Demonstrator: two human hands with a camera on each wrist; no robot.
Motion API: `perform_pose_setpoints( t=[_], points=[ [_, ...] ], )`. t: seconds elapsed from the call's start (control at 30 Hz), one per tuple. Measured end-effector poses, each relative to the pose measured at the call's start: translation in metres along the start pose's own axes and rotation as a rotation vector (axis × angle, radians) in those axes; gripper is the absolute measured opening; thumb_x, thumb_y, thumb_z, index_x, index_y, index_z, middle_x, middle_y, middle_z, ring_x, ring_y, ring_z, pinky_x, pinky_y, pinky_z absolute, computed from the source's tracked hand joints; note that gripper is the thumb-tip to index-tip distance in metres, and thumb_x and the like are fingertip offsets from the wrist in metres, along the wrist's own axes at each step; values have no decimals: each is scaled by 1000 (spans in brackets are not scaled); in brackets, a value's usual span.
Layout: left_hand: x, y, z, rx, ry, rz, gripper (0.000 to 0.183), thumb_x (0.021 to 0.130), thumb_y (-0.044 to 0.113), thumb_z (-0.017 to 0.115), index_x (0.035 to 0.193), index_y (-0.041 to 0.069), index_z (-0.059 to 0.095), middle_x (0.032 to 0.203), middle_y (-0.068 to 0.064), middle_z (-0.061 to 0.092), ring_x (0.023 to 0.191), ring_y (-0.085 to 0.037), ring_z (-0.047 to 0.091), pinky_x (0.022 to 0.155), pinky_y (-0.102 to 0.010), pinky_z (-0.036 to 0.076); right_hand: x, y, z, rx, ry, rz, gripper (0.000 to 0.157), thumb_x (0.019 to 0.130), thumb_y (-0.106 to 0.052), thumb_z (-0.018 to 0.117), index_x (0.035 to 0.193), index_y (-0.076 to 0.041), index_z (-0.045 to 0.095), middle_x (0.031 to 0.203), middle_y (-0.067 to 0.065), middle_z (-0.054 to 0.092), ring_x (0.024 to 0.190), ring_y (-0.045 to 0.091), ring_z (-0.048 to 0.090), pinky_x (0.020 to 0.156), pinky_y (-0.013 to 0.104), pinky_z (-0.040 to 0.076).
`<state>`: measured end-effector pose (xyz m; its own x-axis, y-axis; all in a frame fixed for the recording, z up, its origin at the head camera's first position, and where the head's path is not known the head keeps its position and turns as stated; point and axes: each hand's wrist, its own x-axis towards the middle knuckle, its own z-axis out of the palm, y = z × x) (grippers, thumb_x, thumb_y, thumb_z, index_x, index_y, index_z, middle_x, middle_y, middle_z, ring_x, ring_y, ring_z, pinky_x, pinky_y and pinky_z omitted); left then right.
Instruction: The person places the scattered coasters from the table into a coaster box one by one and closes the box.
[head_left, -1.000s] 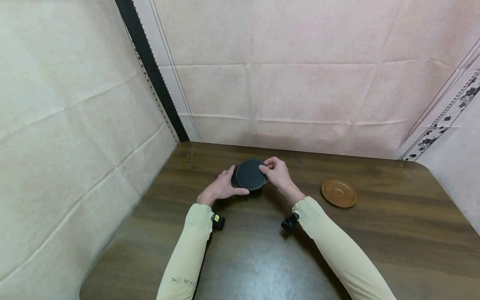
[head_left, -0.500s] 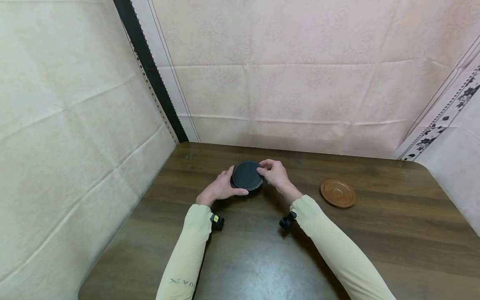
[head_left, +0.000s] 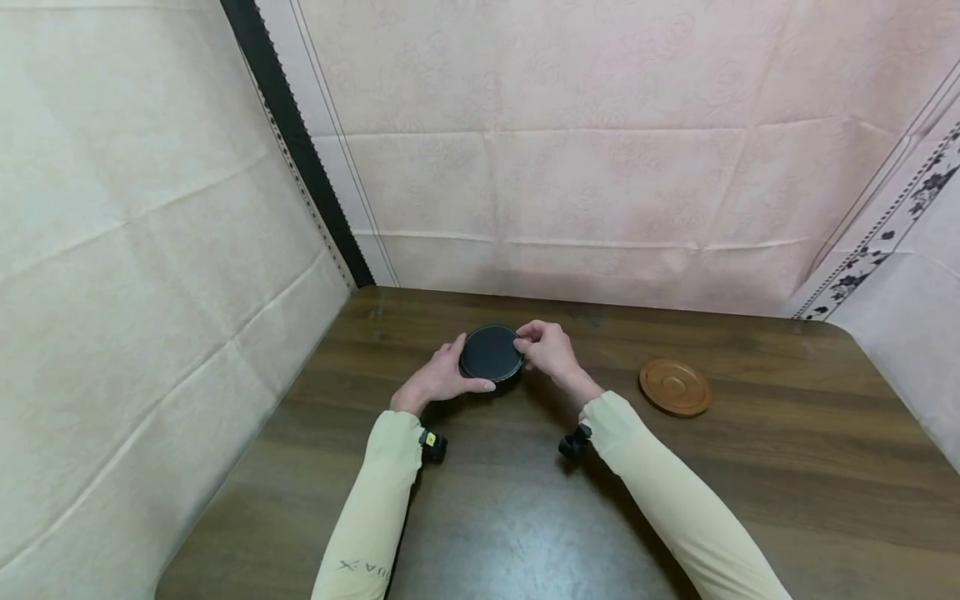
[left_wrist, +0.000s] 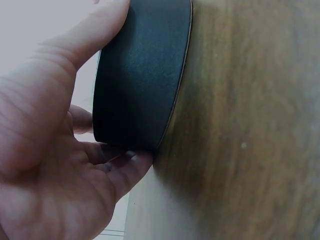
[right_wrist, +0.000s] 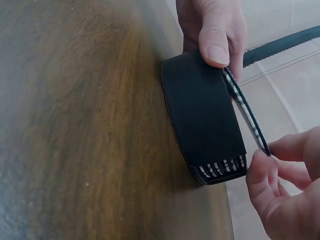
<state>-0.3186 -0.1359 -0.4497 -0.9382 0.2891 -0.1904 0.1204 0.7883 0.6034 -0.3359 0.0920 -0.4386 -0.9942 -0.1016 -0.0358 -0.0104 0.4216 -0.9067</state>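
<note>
A round black coaster holder (right_wrist: 202, 112) stands on the table, with several coaster edges showing pale through a gap in its side. My left hand (head_left: 442, 375) holds the holder from the left, its thumb on the near side and fingers curled around the far side. A round black coaster (head_left: 491, 353) lies over the holder's top. Its far edge in the right wrist view is tilted up and apart from the holder. My right hand (head_left: 551, 350) pinches that raised edge between thumb and finger.
A round brown wooden plate-like disc (head_left: 676, 388) with ring grooves lies to the right on the wooden table (head_left: 495, 508). Pale cloth (head_left: 600, 183) hangs behind the table's far edge and along the left side.
The right hand has brought the coaster slightly left and down, so that it covers more of the holder's top. The left hand keeps its hold nearly unmoved.
</note>
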Motion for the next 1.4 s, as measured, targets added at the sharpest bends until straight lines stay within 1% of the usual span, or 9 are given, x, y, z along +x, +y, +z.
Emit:
perform_pose_setpoints(
  t=[0.2, 0.37, 0.47, 0.57, 0.67, 0.83, 1.03, 1.27, 1.4],
  points=[
    [0, 0, 0, 10, 8, -1, 125, 70, 72, 73, 160, 18, 5, 161, -16, 21, 146, -32, 29, 113, -53, 34, 0, 2, 5, -42, -17, -15, 27, 92, -14, 68, 119, -7, 67, 94, 12, 66, 72, 27, 67, 72, 39, 59],
    [-1, -1, 0, 19, 8, 3, 125, 70, 72, 72, 160, 17, 5, 161, -16, 22, 145, -32, 30, 113, -52, 34, -4, 1, 9, -56, 3, -18, 25, 92, -12, 67, 117, -7, 68, 98, 13, 67, 72, 21, 66, 68, 32, 58],
    [-1, -1, 1, 21, 11, 2, 124, 70, 72, 72, 160, 17, 5, 160, -16, 22, 145, -31, 30, 113, -52, 34, -6, 2, 10, -100, 2, -48, 24, 93, -12, 66, 116, -7, 69, 103, 14, 70, 73, 17, 66, 66, 28, 57],
    [-2, 0, 1, 19, 12, 1, 124, 70, 72, 73, 160, 18, 6, 160, -16, 23, 144, -31, 32, 113, -52, 35, -7, 4, 9, -133, -10, -75, 23, 93, -11, 65, 115, -7, 70, 108, 14, 72, 75, 16, 66, 67, 27, 56],
    [-2, 1, 1, 16, 12, 0, 124, 69, 73, 72, 160, 19, 6, 160, -16, 24, 143, -31, 33, 112, -53, 36, -9, 5, 7, -124, -15, -77, 23, 95, -13, 63, 115, -7, 70, 109, 14, 71, 75, 17, 67, 67, 27, 56],
    [-2, 1, 3, 15, 19, -4, 125, 69, 74, 72, 160, 20, 6, 160, -15, 24, 142, -31, 34, 111, -53, 37, -12, 7, 0, -101, -29, -75, 20, 97, -18, 60, 112, -9, 70, 105, 13, 70, 73, 20, 66, 66, 29, 56],
    [-2, 0, 3, 26, 26, -12, 125, 68, 75, 72, 160, 22, 7, 161, -14, 23, 144, -31, 32, 111, -54, 36, -20, 6, -14, -85, -44, -73, 22, 99, -22, 58, 112, -9, 69, 101, 14, 67, 79, 25, 63, 66, 31, 56],
    [-2, 0, 3, 27, 27, -13, 127, 65, 78, 72, 160, 22, 7, 162, -14, 20, 146, -31, 30, 112, -56, 35, -33, 9, -33, -28, -69, -105, 28, 101, -23, 55, 116, -2, 66, 102, 24, 63, 86, 35, 61, 69, 36, 57],
    [-2, 0, 2, 15, 20, -11, 127, 66, 76, 72, 160, 22, 6, 163, -14, 17, 148, -32, 26, 113, -56, 33, -37, 14, -46, -15, -71, -118, 27, 101, -24, 55, 114, -3, 66, 105, 27, 62, 89, 38, 61, 70, 36, 57]
  ],
)
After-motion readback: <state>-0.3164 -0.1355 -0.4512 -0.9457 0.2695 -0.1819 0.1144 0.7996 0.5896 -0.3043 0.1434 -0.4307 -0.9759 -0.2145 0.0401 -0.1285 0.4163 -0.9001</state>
